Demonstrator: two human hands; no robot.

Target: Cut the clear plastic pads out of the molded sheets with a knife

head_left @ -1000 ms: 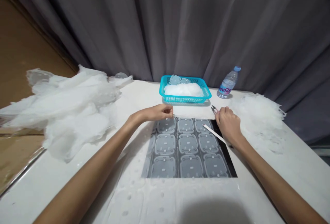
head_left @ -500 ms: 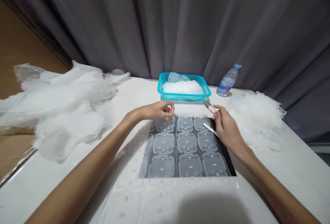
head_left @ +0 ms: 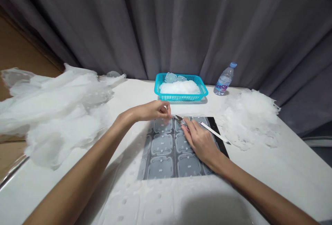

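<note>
A clear plastic sheet [head_left: 162, 145] moulded with rounded squares lies over a dark panel [head_left: 213, 124] on the white table. At its far edge my left hand [head_left: 157, 110] is closed in a pinch on the film; the exact grip is partly hidden by the fingers. My right hand [head_left: 198, 137] is closed around a small metal tool with pointed blades, like snips [head_left: 178, 118], whose tips reach close to my left fingertips. Beside the right hand, a thin white stick with a dark tip [head_left: 214, 133] rests across the panel.
Behind the sheet stands a turquoise basket [head_left: 181, 97] with white material and clear pieces inside. A water bottle [head_left: 223, 81] is to its right. Heaps of thin white film [head_left: 70, 104] lie at left, with a smaller heap [head_left: 250, 114] at right. A grey curtain [head_left: 166, 21] hangs behind.
My right hand has moved left and down over the sheet, bringing the snips to my left fingertips. The white stick is now more exposed. My left hand keeps its pinch.
</note>
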